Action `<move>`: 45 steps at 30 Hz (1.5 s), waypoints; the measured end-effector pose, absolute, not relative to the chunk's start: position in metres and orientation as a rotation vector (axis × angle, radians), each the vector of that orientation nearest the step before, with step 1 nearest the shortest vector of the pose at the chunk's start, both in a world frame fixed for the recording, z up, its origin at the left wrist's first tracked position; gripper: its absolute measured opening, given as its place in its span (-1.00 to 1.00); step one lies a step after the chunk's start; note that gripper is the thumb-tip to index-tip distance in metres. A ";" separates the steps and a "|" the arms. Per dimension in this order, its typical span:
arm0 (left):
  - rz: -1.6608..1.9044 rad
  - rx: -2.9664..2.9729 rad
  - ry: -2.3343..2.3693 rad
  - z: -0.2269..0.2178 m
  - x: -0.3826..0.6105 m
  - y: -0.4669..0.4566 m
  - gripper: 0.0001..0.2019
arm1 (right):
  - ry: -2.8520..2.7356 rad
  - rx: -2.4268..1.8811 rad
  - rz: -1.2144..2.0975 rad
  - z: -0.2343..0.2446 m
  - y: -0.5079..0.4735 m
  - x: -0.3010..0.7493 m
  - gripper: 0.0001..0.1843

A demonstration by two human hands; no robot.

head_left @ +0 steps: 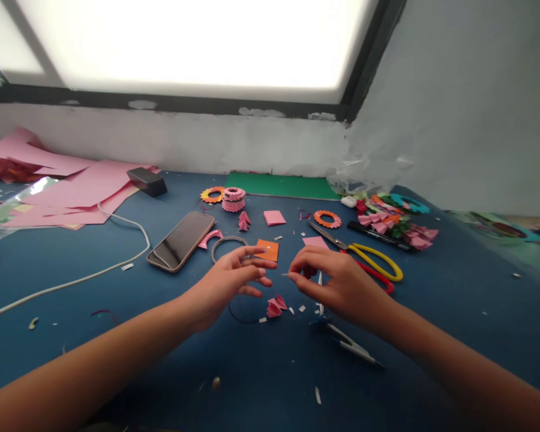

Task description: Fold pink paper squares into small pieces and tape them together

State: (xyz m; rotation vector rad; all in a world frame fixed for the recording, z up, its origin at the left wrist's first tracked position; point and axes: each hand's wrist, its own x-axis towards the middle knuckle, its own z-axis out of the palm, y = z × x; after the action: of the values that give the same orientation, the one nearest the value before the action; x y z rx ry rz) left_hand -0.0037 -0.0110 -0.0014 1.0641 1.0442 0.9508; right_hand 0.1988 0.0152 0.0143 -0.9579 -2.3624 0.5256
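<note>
My left hand [234, 273] hovers over the table with its fingers spread, holding nothing. Thumb and forefinger of my right hand [326, 273] are pinched on a small thin whitish strip [285, 275], too small to name surely. Just beyond my left fingertips lies an orange paper square [270, 247]. A folded pink paper piece [276, 306] rests below the gap between the hands, among white scraps [302, 308]. Behind my left hand is a grey ring [227, 239], partly covered. A pink paper square [315, 242] and scissors [373, 255] with yellow and red handles lie by my right hand.
A phone [182, 241], a white cable [72, 277] and pink sheets [81, 186] occupy the left. Paper rings [327, 219], a stacked pink roll [233, 200] and a green board [288, 186] lie farther back. Folded paper pieces [382, 219] pile up right; a pair of compasses [353, 346] lies nearer.
</note>
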 end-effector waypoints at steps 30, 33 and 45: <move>0.921 1.366 1.038 -0.021 0.009 -0.018 -0.51 | -1.952 -0.924 1.037 -0.031 0.001 0.186 -0.79; 0.974 1.242 0.966 -0.019 0.009 -0.017 -0.55 | -1.816 -0.883 1.116 -0.028 0.000 0.185 -0.80; 1.024 1.137 0.925 -0.009 0.009 -0.018 -0.63 | -1.865 -0.797 0.929 -0.025 0.001 0.190 -0.91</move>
State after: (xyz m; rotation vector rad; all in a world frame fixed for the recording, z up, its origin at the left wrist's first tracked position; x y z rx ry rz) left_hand 0.0091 -0.0182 -0.0089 1.1368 0.9248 1.0236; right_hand 0.1901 0.0008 -0.0250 -0.7973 -1.8649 0.9287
